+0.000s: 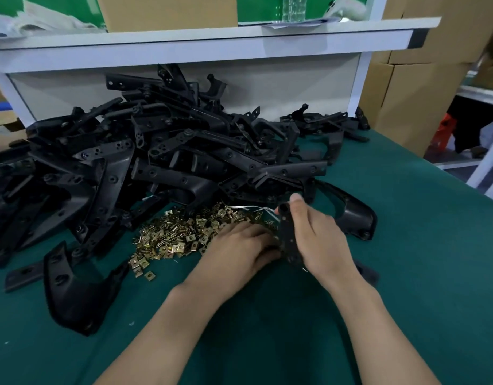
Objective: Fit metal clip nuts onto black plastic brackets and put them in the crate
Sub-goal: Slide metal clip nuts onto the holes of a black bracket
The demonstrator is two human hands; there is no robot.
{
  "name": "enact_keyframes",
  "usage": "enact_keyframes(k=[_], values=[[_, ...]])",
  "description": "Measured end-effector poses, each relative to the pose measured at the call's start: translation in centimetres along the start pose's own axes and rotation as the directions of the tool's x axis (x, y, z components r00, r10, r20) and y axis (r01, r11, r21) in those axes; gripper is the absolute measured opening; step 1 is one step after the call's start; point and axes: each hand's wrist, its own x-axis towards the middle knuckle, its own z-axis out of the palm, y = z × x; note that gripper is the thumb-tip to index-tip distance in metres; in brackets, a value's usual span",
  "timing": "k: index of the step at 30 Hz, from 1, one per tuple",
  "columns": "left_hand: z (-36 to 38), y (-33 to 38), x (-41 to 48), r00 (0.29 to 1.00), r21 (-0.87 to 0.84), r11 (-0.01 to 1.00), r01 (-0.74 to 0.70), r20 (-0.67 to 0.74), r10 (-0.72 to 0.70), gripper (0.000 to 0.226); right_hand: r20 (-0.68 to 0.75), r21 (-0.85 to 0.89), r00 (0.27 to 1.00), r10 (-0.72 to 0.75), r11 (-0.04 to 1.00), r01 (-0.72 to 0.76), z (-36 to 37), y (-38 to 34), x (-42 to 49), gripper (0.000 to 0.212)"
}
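Standing just right of frame centre, a black plastic bracket [287,234] is gripped by the right hand [320,240] while the left hand [237,245], its grasp hidden, is laid on the clip nuts [173,237], where several could be snagged together.

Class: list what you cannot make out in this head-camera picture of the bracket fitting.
Head view, all four:
Left hand: fingertips hidden under its own back, so whether it pinches one of the clip nuts is unclear.
Black bracket gripped by the right hand: lower part hidden behind that wrist.
Crate: outside the frame.
Plastic bottle: cut off by the top edge.
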Motion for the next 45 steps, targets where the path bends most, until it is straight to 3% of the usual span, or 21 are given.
enact_keyframes(k=[2, 6, 15, 17, 18, 20, 24, 27, 33, 36, 40, 41, 44, 45], values=[[-0.2, -1.1, -0.8, 0.997, 0.032, 0.997, 0.068, -0.021, -0.068, 0.042, 0.036, -0.074, 0.999, -0.026, 0.997, 0.028, 0.3, -0.1, -0.2, 0.052], [-0.6, -3.1, -2.3, 0.980, 0.046, 0.982, 0.181, -0.098, -0.176, 0.026, 0.047, -0.130, 0.997, -0.057, 0.990, 0.063, 0.6, -0.1, -0.6, 0.053], [-0.6, -2.8, -2.3, 0.961, -0.024, 0.979, 0.204, -0.188, -0.205, 0.007, 0.092, -0.266, 0.992, -0.083, 0.958, 0.105, 1.1, 0.1, -0.4, 0.047], [-0.8, -2.5, -2.2, 0.951, -0.162, 0.965, 0.205, -0.201, -0.236, 0.009, 0.075, -0.263, 0.993, -0.092, 0.959, 0.109, 1.2, 0.1, -0.3, 0.048], [-1.1, -2.2, -2.1, 0.933, -0.300, 0.926, 0.231, -0.202, -0.298, 0.012, 0.070, -0.259, 0.993, -0.099, 0.959, 0.114, 1.2, 0.0, -0.3, 0.048], [-1.6, -1.5, -1.9, 0.882, -0.591, 0.754, 0.287, -0.143, -0.448, 0.014, 0.064, -0.240, 0.992, -0.108, 0.963, 0.121, 1.3, -0.2, -0.2, 0.049], [-1.7, -0.1, -1.5, 0.860, -0.864, 0.420, 0.276, 0.028, -0.509, 0.011, 0.036, -0.179, 0.993, -0.110, 0.977, 0.114, 1.1, -0.5, -0.2, 0.053], [-1.3, 0.5, -1.4, 0.869, -0.931, 0.255, 0.262, 0.113, -0.482, 0.028, 0.032, -0.163, 0.994, -0.104, 0.981, 0.108, 0.9, -0.6, -0.2, 0.057], [-0.8, 0.7, -1.0, 0.850, -0.949, -0.280, 0.147, 0.266, -0.455, 0.023, 0.013, -0.238, 0.990, -0.140, 0.961, 0.138, 1.2, -0.7, -0.1, 0.067], [-0.7, 0.4, -0.8, 0.829, -0.890, -0.432, 0.144, 0.347, -0.438, 0.019, -0.017, -0.275, 0.988, -0.156, 0.950, 0.146, 1.5, -0.5, 0.0, 0.069], [-0.3, 0.2, -0.8, 0.808, -0.888, -0.425, 0.176, 0.377, -0.453, 0.017, -0.085, -0.249, 0.984, -0.157, 0.959, 0.132, 1.4, -0.5, 0.2, 0.065], [-0.2, 0.2, -0.9, 0.820, -0.921, -0.350, 0.171, 0.331, -0.468, 0.018, -0.124, -0.206, 0.979, -0.159, 0.970, 0.131, 1.0, -0.5, 0.4, 0.062], [-0.1, 1.2, -1.1, 0.892, -0.985, 0.042, 0.168, 0.134, -0.433, 0.017, -0.211, 0.137, 0.977, -0.042, 0.988, 0.072, -1.4, -0.4, 1.4, 0.059], [0.1, 2.0, -1.1, 0.914, -0.984, 0.055, 0.167, 0.134, -0.383, 0.018, -0.234, 0.239, 0.972, 0.020, 0.970, 0.038, -2.4, -0.2, 1.8, 0.058]])
